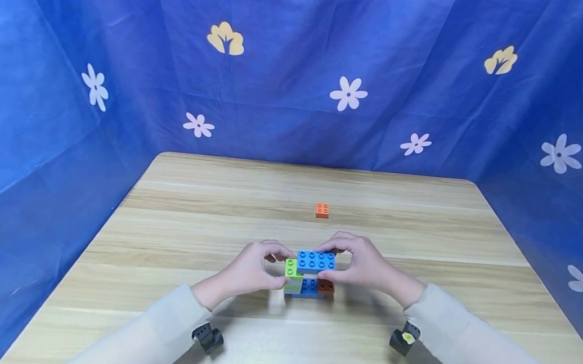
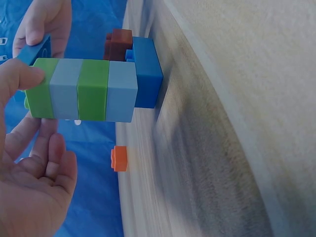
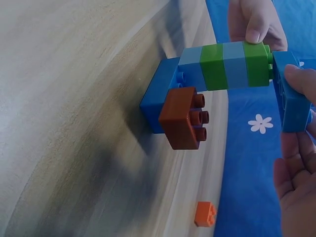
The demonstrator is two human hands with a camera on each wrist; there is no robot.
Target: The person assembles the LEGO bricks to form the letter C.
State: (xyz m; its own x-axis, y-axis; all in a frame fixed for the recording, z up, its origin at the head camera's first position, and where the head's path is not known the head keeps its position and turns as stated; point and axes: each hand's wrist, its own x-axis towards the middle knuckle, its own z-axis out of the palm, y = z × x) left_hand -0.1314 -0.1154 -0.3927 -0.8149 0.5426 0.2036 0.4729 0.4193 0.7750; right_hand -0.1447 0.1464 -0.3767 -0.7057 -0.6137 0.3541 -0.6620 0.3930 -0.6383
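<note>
A tower of alternating green and light blue bricks stands on one end of a long blue base brick. A brown brick sits at the base's other end, studs up. My left hand pinches the tower's top green brick between thumb and fingers. In my right hand I hold a second long blue brick by its right end, level and studs up. Its left end is over or right beside the green brick's studs, which still show in the right wrist view; whether they touch, I cannot tell.
A small orange brick lies on the wooden table beyond my hands. Blue cloth with flower prints hangs behind the table and along both sides. A small black camera is strapped at each wrist.
</note>
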